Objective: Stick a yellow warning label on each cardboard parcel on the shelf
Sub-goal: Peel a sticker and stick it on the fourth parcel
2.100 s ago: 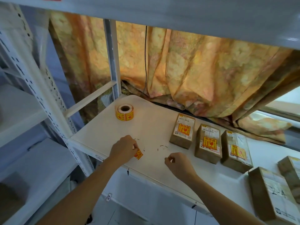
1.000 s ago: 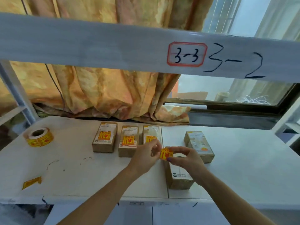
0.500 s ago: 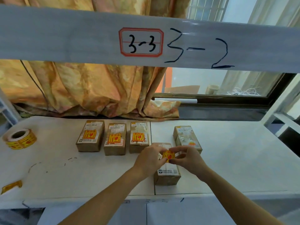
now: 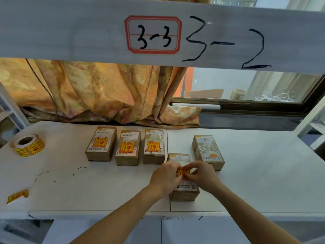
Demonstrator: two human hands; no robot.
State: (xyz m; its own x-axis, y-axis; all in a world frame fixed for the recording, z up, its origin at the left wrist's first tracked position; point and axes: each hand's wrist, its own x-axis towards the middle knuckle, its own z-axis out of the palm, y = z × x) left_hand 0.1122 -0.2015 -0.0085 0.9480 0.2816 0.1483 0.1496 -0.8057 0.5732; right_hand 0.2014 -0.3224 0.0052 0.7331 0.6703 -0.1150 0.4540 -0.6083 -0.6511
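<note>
Right in front of me, my left hand (image 4: 166, 175) and right hand (image 4: 200, 174) meet over the nearest parcel (image 4: 184, 191), fingers of both pinching one yellow label (image 4: 182, 172) with red print, held at the parcel's top face; whether it touches the cardboard I cannot tell. Both forearms reach in from the shelf's (image 4: 88, 191) front edge. A loose yellow strip (image 4: 17, 196) lies near the left front edge. Just beyond my right hand sits another parcel (image 4: 208, 152), with only a faint orange mark low on its top. Further left, three parcels (image 4: 128, 147) stand in a row, each wearing a yellow label. Far left rests the label roll (image 4: 28, 145).
</note>
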